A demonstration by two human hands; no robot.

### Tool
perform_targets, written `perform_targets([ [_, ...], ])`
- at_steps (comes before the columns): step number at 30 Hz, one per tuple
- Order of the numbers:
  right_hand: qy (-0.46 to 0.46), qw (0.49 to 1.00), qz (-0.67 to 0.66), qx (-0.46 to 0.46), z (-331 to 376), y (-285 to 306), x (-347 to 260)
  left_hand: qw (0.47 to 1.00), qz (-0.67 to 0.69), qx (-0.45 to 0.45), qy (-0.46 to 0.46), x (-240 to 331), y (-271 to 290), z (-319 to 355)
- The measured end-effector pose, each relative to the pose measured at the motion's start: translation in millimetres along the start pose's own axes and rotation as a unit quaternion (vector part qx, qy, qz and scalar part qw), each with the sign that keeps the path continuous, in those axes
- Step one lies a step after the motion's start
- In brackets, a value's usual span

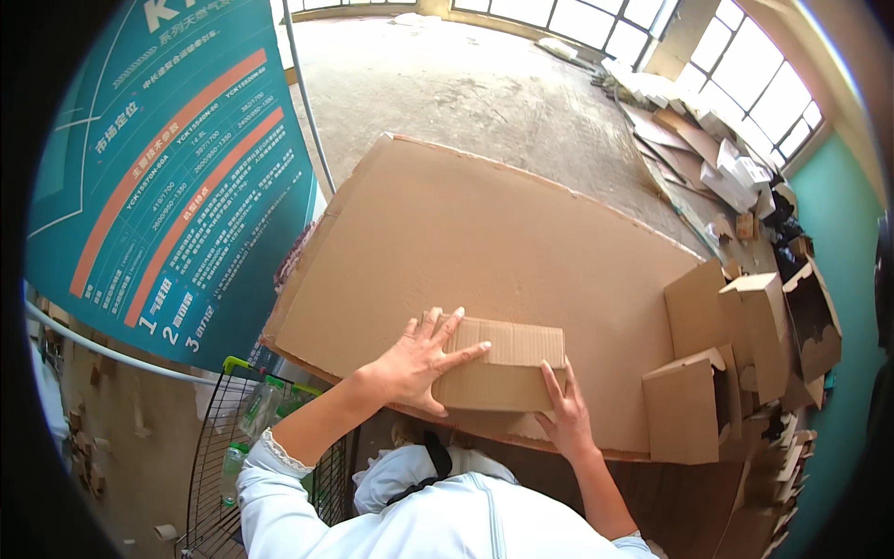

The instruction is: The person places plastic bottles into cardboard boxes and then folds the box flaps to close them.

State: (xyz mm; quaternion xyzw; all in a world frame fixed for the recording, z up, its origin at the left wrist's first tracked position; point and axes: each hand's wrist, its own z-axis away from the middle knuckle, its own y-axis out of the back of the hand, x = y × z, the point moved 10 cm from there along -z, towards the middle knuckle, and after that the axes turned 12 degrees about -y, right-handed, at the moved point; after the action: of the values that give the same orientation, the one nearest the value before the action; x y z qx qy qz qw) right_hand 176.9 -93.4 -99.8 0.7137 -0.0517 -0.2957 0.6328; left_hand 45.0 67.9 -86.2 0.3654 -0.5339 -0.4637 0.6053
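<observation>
My left hand [424, 361], fingers splayed, covers the left end of a small brown box [503, 377]; my right hand [568, 415], fingers extended, touches its right. It sits on a broad cardboard surface's [503, 233] near edge, bare floor [419, 79] and windows [594, 23] beyond.

A carton [498, 377] lies at the near edge of the table [494, 233], boxes [682, 405] at its right end; a cart [231, 363] stands near left, a banner [186, 205] left, windows [619, 39] far.
</observation>
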Motion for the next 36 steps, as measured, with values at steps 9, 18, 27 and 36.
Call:
perform_targets([
  [9,0.133,0.990,-0.023,-0.048,-123.8,-46.9,9.6,0.971,-0.003,0.176,0.163,-20.0,-1.4,32.3],
  [18,0.360,0.924,0.108,-0.073,-260.6,-39.3,-100.6,0.900,-0.022,0.299,0.317,-47.9,10.8,38.8],
  [27,0.146,0.980,-0.132,0.026,-255.3,-63.3,-11.7,0.876,-0.061,0.323,0.353,-38.7,7.7,22.6],
  [36,-0.157,0.511,-0.810,-0.239,-117.2,-241.3,-57.9,0.895,-0.073,0.304,0.318,-41.7,7.5,22.8],
])
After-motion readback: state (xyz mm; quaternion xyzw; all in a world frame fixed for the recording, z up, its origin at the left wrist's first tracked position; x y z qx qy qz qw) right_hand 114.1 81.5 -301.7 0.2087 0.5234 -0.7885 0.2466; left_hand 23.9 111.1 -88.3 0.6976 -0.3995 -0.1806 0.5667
